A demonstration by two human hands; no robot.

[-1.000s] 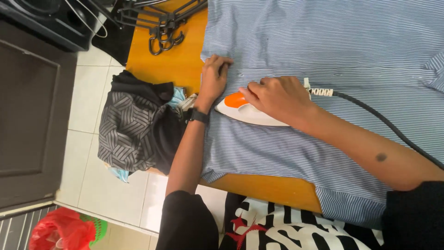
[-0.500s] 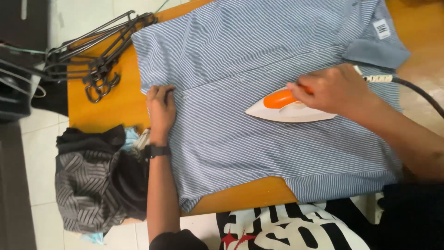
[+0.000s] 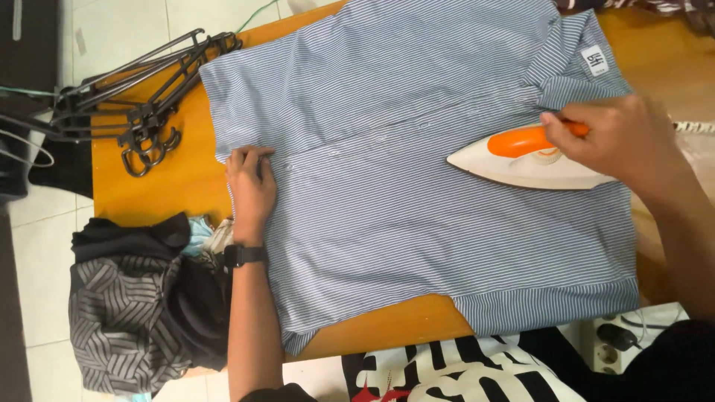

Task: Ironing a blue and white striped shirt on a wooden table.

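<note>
Fingers of the right hand wrap the iron handle. Left hand presses flat on the soft, limp shirt, which likely shifts unless pinned.

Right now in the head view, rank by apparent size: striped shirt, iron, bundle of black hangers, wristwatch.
1. striped shirt
2. bundle of black hangers, spread out, partly cut off at the left edge
3. iron, partly hidden by the right hand
4. wristwatch

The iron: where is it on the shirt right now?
In the head view the iron lies flat on the striped shirt at the right, just below the collar, gripped at its orange handle by the right hand.
</note>
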